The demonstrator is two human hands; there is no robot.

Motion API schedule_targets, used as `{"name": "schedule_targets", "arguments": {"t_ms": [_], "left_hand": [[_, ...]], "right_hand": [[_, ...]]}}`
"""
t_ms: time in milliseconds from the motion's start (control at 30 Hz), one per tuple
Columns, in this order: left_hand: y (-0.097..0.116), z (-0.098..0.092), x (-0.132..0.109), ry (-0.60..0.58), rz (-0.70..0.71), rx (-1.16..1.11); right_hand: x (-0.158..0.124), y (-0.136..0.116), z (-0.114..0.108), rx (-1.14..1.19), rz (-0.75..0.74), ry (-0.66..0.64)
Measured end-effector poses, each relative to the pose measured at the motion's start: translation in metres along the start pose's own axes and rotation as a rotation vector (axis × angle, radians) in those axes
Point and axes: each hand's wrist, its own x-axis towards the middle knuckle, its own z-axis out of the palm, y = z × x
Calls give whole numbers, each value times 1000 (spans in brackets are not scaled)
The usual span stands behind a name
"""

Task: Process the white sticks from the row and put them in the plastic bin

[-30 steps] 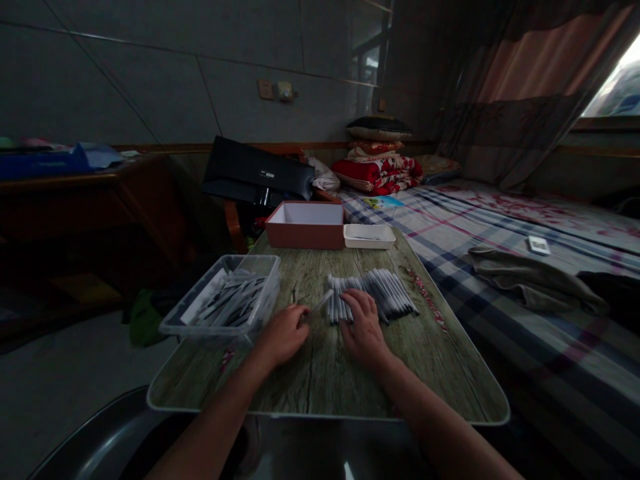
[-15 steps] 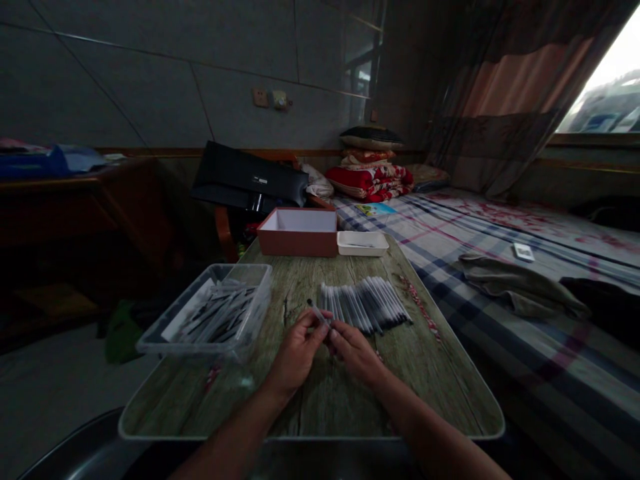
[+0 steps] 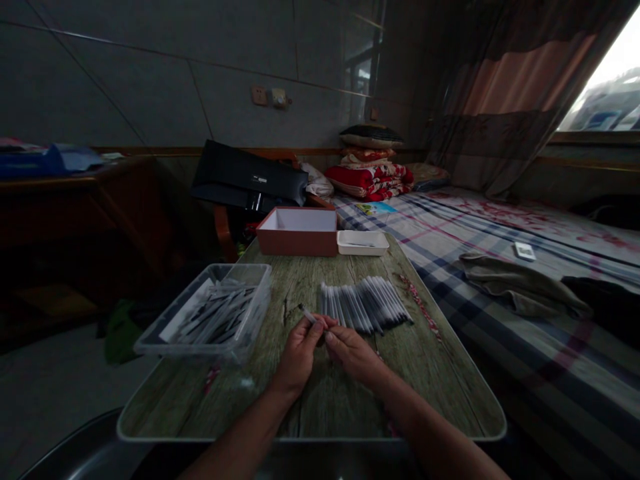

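Observation:
A slim pen (image 3: pixel 309 315) with a clear barrel and a dark tip slants up and to the left out of my left hand (image 3: pixel 299 350). That hand is closed around its barrel, thumb on top. My right hand (image 3: pixel 353 350) is closed in a pinch at the pen's near end, its fingertips against those of the left; the fingers cover that end. Just beyond my right hand, a row of similar pens (image 3: pixel 367 305) lies side by side on the wood-grain table (image 3: pixel 345 413). To the left, a clear plastic bin (image 3: pixel 250 320) holds a loose heap of pen parts.
At the table's far edge stand a brown box (image 3: pixel 297 243) with a white inside and a small white tray (image 3: pixel 363 251) holding a few thin pieces. A red-patterned strip (image 3: pixel 423 310) lies along the right side. A bed with a plaid sheet (image 3: pixel 450 253) adjoins the table.
The pen's dark tip has shifted left and slightly down, so the pen lies flatter. My hands have turned a little with it and stay together.

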Motion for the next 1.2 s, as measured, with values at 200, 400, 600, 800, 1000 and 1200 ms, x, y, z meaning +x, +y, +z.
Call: {"name": "schedule_targets", "arguments": {"t_ms": [200, 400, 600, 800, 1000, 1200], "left_hand": [[-2, 0, 2, 6, 64, 57], [-1, 0, 3, 5, -67, -91], [0, -2, 2, -20, 48, -16], [2, -3, 3, -15, -18, -40], [1, -5, 3, -5, -14, -54], [2, -7, 5, -32, -5, 2]], "right_hand": [[1, -3, 2, -87, -35, 41], [-1, -2, 1, 9, 10, 13], [-2, -9, 0, -104, -42, 12], [-2, -11, 3, -15, 5, 16], [0, -9, 5, -41, -11, 24], [-2, -2, 3, 158, 69, -63]]}}
